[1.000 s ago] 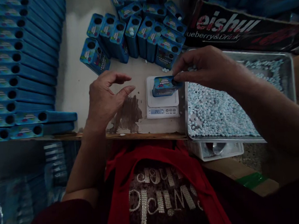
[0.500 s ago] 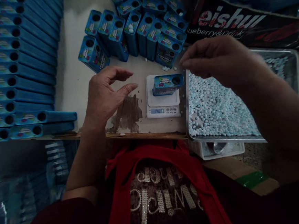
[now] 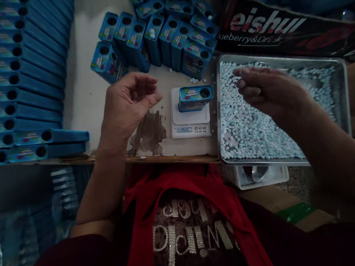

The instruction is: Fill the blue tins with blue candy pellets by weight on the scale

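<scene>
A blue printed tin (image 3: 195, 99) with a round dark hole in its top stands on a small white digital scale (image 3: 192, 129), whose display seems to read about 150.6. My left hand (image 3: 129, 104) hovers left of the scale, fingers curved and thumb apart from them, holding nothing. Over the metal tray (image 3: 342, 95) of small pale blue and white candies (image 3: 257, 131), my right hand (image 3: 268, 85) has its fingers drawn together. Whatever it may hold is too small to make out. A few loose candies (image 3: 194, 81) lie on the table behind the scale.
Several more blue tins (image 3: 136, 46) stand grouped behind the scale, one with candies at its hole. Stacked rows of tins (image 3: 29, 91) fill the left side. A black printed carton (image 3: 267, 27) stands behind the tray. Below the tray is a white basket (image 3: 239, 177).
My right hand has moved from beside the tin to the right, over the candies, and its fingers have drawn in. The scale's reading has risen. My left hand's fingers have curled slightly.
</scene>
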Tool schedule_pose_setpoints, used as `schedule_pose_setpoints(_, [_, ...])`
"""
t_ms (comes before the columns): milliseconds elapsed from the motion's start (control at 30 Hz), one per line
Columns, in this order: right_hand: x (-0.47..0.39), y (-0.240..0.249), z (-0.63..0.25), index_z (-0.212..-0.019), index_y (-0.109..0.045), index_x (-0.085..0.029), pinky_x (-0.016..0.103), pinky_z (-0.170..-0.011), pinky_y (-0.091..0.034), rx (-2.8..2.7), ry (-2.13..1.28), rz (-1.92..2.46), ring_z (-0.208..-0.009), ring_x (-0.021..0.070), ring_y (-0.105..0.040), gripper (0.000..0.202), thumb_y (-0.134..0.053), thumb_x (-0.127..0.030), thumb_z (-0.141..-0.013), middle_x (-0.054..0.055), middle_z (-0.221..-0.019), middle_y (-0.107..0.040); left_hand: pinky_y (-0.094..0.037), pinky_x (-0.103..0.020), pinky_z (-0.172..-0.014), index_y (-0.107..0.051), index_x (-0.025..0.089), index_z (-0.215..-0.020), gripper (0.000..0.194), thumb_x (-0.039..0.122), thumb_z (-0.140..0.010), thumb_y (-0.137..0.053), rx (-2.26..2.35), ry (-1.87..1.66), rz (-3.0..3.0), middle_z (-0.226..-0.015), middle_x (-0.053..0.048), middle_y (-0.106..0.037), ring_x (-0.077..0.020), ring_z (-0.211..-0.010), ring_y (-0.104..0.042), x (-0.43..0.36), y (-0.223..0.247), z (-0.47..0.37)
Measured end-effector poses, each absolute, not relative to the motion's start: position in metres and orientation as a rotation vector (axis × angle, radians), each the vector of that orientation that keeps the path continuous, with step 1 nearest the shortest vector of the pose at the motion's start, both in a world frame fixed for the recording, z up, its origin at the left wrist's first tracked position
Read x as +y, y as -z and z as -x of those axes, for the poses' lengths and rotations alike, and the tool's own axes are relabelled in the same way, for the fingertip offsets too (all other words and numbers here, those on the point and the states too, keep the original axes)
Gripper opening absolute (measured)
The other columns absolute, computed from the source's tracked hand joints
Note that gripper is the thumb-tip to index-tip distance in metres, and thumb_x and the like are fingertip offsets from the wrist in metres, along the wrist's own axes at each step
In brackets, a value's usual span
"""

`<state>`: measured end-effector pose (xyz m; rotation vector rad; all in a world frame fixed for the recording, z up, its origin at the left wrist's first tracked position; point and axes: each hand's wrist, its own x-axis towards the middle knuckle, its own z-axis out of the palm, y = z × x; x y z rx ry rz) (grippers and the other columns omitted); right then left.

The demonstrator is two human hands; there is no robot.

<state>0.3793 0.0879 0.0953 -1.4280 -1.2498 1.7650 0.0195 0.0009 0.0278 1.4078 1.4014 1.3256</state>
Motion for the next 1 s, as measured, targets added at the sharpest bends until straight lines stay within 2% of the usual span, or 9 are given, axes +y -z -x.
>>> schedule_pose_setpoints(100, [0.090, -0.119, -0.353, -0.100, -0.087, -0.022, 0.023, -0.049, -0.030, -1.575, -1.659, 1.357, -0.058, 0.0093, -0.047, 0.013, -0.084, -0.009, -0.105, 0.002, -0.073, -0.067, -0.073, -0.043, -0.106, -0.085, 0.027, -0.121, 0.046, 0.059, -0.093, -0.104, 1.414, -1.297, -1.544, -0.116, -0.005, -0.088, -0.0250, -0.111, -0.086, 0.003, -0.028, -0.023])
schedule_pose_setpoints(167, [0.094, -0.127, -0.338, -0.099, -0.088, -0.022, 0.025, -0.051, -0.031, -1.806, -1.596, 1.298, -0.060, 0.0104, -0.048, 0.012, -0.090, -0.010, -0.102, 0.000, -0.068, -0.063, -0.072, -0.044, -0.109, -0.084, 0.026, -0.124, 0.050, 0.061, -0.093, -0.104, 1.451, -1.243, -1.612, -0.119, -0.006, -0.088, -0.0267, -0.114, -0.085, 0.004, -0.030, -0.025])
schedule_pose_setpoints(400, [0.106, -0.127, -0.325, -0.098, -0.093, -0.026, 0.030, -0.056, -0.032, -2.162, -1.452, 1.184, -0.063, 0.0134, -0.050, 0.009, -0.100, -0.023, -0.094, -0.001, -0.074, -0.070, -0.067, -0.048, -0.119, -0.082, 0.028, -0.134, 0.055, 0.055, -0.092, -0.106, 1.518, -1.021, -1.682, -0.137, -0.009, -0.086, -0.0313, -0.127, -0.082, 0.004, -0.038, -0.032])
schedule_pose_setpoints(533, [0.105, -0.122, -0.325, -0.098, -0.096, -0.026, 0.034, -0.064, -0.036, -2.237, -1.299, 1.214, -0.072, 0.0182, -0.055, 0.006, -0.094, -0.022, -0.097, 0.002, -0.077, -0.074, -0.067, -0.048, -0.118, -0.083, 0.027, -0.134, 0.056, 0.055, -0.091, -0.106, 1.499, -0.999, -1.669, -0.138, -0.010, -0.087, -0.0324, -0.126, -0.082, 0.005, -0.036, -0.036])
schedule_pose_setpoints(633, [0.106, -0.119, -0.324, -0.096, -0.096, -0.028, 0.036, -0.070, -0.038, -2.318, -1.205, 1.189, -0.076, 0.0201, -0.058, 0.009, -0.097, -0.019, -0.093, 0.003, -0.080, -0.076, -0.068, -0.050, -0.115, -0.083, 0.026, -0.133, 0.058, 0.060, -0.091, -0.105, 1.490, -1.000, -1.643, -0.138, -0.012, -0.087, -0.0347, -0.126, -0.082, 0.005, -0.033, -0.038])
schedule_pose_setpoints(833, [0.107, -0.120, -0.323, -0.096, -0.095, -0.029, 0.037, -0.072, -0.040, -2.305, -1.233, 1.182, -0.081, 0.0216, -0.059, 0.018, -0.100, -0.013, -0.088, 0.002, -0.082, -0.075, -0.068, -0.049, -0.117, -0.083, 0.026, -0.135, 0.062, 0.062, -0.089, -0.105, 1.516, -1.008, -1.618, -0.132, -0.012, -0.088, -0.0335, -0.125, -0.083, 0.003, -0.033, -0.038])
schedule_pose_setpoints(1000, [0.105, -0.123, -0.327, -0.091, -0.087, -0.024, 0.036, -0.070, -0.045, -1.813, -1.515, 1.328, -0.073, 0.0157, -0.050, 0.012, -0.095, -0.019, -0.099, 0.005, -0.087, -0.072, -0.068, -0.048, -0.117, -0.084, 0.027, -0.131, 0.061, 0.069, -0.091, -0.103, 1.500, -0.995, -1.619, -0.132, -0.010, -0.088, -0.0327, -0.125, -0.083, 0.004, -0.036, -0.033])
